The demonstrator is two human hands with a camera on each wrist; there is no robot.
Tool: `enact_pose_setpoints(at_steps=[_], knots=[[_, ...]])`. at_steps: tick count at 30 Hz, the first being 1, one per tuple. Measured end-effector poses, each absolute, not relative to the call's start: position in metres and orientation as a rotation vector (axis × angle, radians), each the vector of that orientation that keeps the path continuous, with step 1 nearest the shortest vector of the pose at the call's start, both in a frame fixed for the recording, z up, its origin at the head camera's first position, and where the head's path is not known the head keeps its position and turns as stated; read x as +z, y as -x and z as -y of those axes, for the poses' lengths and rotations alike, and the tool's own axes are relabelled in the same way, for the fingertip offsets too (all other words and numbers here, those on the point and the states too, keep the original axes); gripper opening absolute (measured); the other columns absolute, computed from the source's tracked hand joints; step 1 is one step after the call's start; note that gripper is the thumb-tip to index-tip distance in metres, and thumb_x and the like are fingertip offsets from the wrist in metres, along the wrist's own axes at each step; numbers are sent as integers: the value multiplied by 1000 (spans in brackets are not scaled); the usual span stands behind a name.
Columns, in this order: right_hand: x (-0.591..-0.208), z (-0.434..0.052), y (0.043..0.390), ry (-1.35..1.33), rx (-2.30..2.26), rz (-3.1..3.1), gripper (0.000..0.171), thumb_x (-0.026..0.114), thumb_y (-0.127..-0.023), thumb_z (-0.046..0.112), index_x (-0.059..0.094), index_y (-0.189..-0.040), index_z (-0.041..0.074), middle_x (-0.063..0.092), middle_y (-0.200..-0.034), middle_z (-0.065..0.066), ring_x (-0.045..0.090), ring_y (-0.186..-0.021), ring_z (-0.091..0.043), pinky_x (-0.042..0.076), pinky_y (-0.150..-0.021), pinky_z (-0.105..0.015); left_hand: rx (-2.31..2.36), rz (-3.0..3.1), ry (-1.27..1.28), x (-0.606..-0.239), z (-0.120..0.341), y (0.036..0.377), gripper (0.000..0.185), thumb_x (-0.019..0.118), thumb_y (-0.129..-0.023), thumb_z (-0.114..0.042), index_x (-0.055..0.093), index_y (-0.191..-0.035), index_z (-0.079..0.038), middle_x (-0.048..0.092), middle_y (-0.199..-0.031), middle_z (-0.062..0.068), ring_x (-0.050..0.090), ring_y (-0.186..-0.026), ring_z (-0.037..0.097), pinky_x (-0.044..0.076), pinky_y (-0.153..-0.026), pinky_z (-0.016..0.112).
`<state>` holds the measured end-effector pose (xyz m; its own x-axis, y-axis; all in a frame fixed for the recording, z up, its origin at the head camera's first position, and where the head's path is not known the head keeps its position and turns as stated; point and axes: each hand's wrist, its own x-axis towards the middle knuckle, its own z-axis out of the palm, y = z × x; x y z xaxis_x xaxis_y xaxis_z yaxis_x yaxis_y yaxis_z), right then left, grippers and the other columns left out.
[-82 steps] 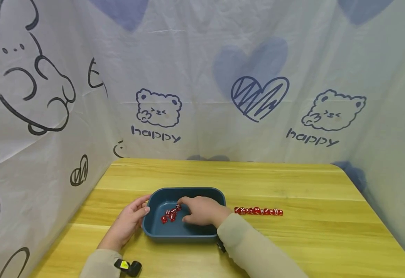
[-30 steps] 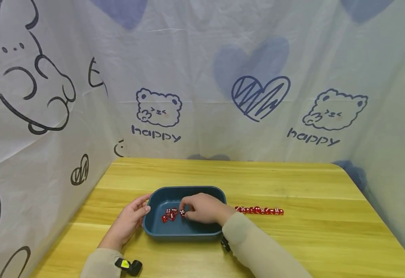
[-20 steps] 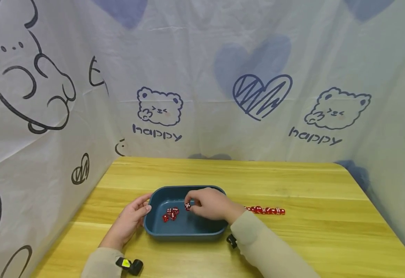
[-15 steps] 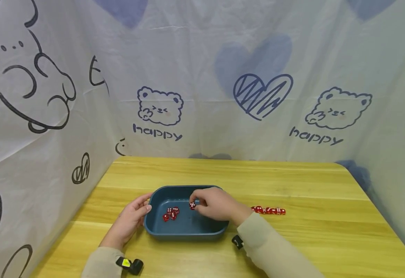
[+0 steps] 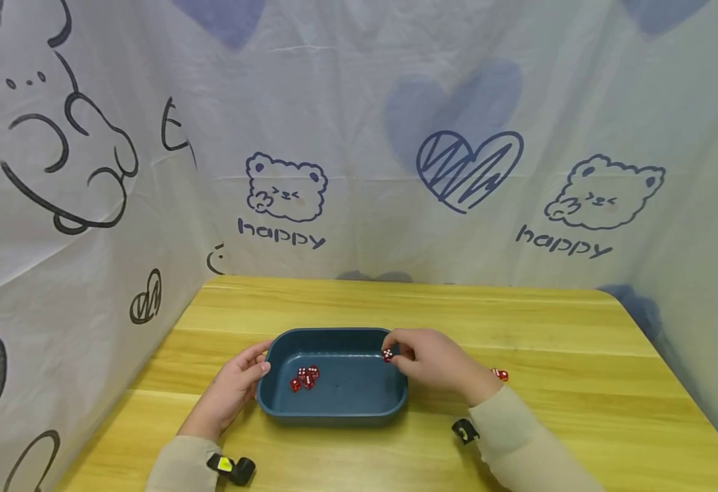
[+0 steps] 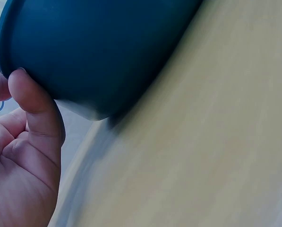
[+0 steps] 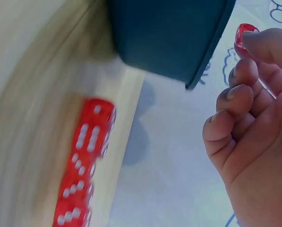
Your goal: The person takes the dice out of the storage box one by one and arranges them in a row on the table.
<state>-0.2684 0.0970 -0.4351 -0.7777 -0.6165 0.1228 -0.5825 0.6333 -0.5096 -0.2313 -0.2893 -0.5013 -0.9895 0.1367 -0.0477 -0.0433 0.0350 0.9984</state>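
My left hand (image 5: 232, 389) holds the left end of a dark blue-green rectangular box (image 5: 334, 418); in the left wrist view its thumb lies against the box wall near the rim. At the box's right rim, my right hand (image 5: 435, 362) pinches one red die (image 5: 387, 355) between thumb and fingertip, and the other fingers are curled. Inside the box, left of its middle, a small cluster of red dice (image 5: 306, 377) with white dots lies on the floor. A straight row of red dice (image 7: 86, 156) sits on the table right of the box, mostly hidden behind my right hand in the head view.
The box stands on a yellow wood-grain table (image 5: 519, 321). A pale cloth (image 5: 359, 123) with drawn hearts and bears hangs behind it and along both sides. Small black devices (image 5: 232, 469) are strapped at both wrists.
My right hand first reaches among the dice in the box, then pinches one die and carries it up and right to the box's right rim. My left hand stays on the box.
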Motion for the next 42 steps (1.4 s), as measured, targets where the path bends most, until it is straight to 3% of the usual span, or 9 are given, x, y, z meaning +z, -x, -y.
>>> enact_pose_setpoints(at_steps=[16,30,42], knots=[[-449,-166,267,926,-821,-2907,22,64,-95,13,67,-108,30,48,-65,12,43,-55,-5,41,-54,-27,2095,-2141,-71,-499,289,231,51,56,-104,-12,40,-152,-2,47,-110,16,54,-77,15,48,-60,22],[-463,-230,265,739,-807,-2921,22,62,-95,10,68,-114,19,51,-69,10,46,-58,-8,43,-54,-28,2099,-2120,-60,-501,288,229,53,56,-104,-12,38,-153,0,48,-109,14,55,-79,14,48,-61,22],[-473,-279,264,603,-787,-2906,19,64,-96,13,68,-114,18,50,-70,6,44,-59,-10,40,-54,-29,2105,-2120,-52,-501,291,232,51,54,-105,-11,39,-153,-3,51,-111,14,57,-79,16,49,-60,24]])
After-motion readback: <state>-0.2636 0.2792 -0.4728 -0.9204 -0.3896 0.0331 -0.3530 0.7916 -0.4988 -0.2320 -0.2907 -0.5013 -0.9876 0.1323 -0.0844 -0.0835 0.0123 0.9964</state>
